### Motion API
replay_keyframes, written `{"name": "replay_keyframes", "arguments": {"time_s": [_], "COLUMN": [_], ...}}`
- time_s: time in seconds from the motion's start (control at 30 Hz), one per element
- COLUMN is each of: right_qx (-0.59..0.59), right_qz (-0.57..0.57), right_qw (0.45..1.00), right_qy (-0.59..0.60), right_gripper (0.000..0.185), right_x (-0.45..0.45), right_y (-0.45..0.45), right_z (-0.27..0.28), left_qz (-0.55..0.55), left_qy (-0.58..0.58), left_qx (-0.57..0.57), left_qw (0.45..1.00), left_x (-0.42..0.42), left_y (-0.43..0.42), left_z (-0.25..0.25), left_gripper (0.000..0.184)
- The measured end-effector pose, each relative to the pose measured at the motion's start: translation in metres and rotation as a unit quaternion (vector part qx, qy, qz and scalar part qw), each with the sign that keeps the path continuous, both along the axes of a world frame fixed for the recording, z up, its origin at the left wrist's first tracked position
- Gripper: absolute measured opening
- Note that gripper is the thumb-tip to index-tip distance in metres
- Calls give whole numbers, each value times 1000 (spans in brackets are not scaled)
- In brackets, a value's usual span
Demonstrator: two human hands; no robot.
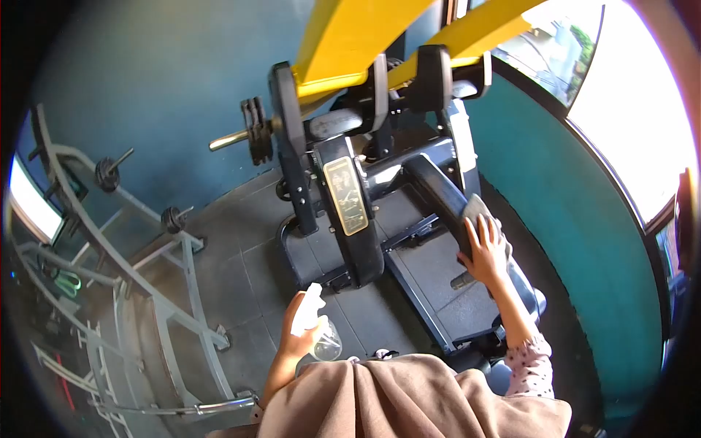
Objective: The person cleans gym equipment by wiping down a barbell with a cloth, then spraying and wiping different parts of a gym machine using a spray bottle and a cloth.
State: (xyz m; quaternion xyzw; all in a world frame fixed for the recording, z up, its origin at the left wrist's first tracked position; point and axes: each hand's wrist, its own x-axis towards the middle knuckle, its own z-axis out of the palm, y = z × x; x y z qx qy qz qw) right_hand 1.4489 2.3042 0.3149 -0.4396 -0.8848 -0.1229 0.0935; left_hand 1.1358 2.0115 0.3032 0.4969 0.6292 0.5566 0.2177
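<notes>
My left hand (295, 328) is wrapped round the neck of a spray bottle (328, 345) with a white trigger head and a clear body. It is held upright in front of my waist. My right hand (484, 252) lies with fingers spread over a grey cloth (475, 207), pressing it onto a dark sloping beam (440, 186) of a gym machine. Part of the cloth is hidden under the palm. Left of that beam, a black upright panel carries a gold-edged instruction plate (346, 196).
Yellow machine arms (350, 36) rise overhead, and weight plates (256, 131) sit on a bar at left. A grey rack (139, 274) with small plates curves along the left side. Teal wall (555, 197) and bright windows (635, 109) border the right. Dark tiles (252, 285) cover the floor.
</notes>
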Motion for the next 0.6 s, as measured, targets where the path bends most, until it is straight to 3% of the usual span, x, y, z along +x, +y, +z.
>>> {"name": "replay_keyframes", "arguments": {"time_s": [0.23,0.3,0.33,0.4,0.5,0.6], "right_qx": [15,-16,-21,1,50,15], "right_qz": [14,-45,-52,-78,-41,-20], "right_qw": [995,991,987,991,997,995], "right_qy": [102,121,153,108,38,93], "right_gripper": [63,58,58,58,64,78], "right_x": [-177,-215,-228,-243,-241,-225], "right_y": [152,179,188,226,281,226], "right_z": [-30,-25,-27,-45,-82,-49], "left_qz": [138,174,186,202,218,200], "left_qy": [-65,-61,-53,-19,-58,-23], "left_qx": [-18,-33,-40,-40,-60,-63], "left_qw": [988,982,980,978,972,978], "left_x": [-2,1,4,7,16,18], "left_y": [-47,-65,-71,-83,-99,-103], "left_z": [-8,-3,5,12,6,0], "left_gripper": [43,40,39,38,38,37]}}
